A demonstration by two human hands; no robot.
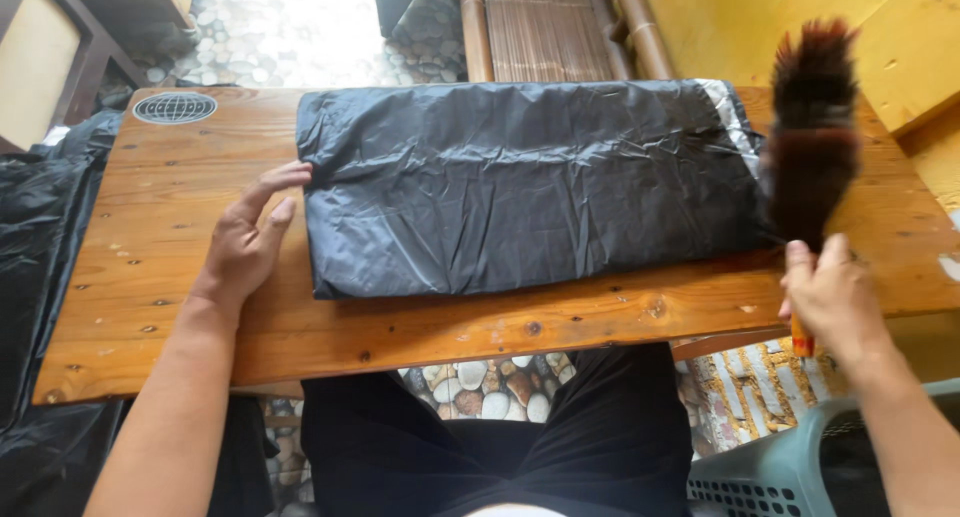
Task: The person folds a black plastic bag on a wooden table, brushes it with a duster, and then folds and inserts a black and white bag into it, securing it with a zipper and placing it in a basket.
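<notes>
Folded black plastic sheet lies flat along the middle of the wooden board, its near edge parallel to the board's front edge, and it is already doubled over into a neat rectangle, with a strip of silvery lining showing at its far right end. The creases have not been smoothed out, so the flattening looks partly done, and the brushing is only at the right end as far as this view shows. Fingers of the left hand are spread and loose, gripping nothing, the forefinger tip touching the sheet's left edge, the palm pressed down on bare wood just beside it. From there the wrist runs straight back and the forearm angles down to the lower left, off the board's front edge. Over on the right, the fingers of the right hand are curled shut around the handle of a feather duster, an orange tip of the handle poking out below the fist. The dark brown plume stands up and away from the hand, blurred, so whether it touches the sheet's right end I can't quite say. That forearm drops to the lower right, over a grey-green plastic basket. More black plastic hangs at the left, past the board's end.
</notes>
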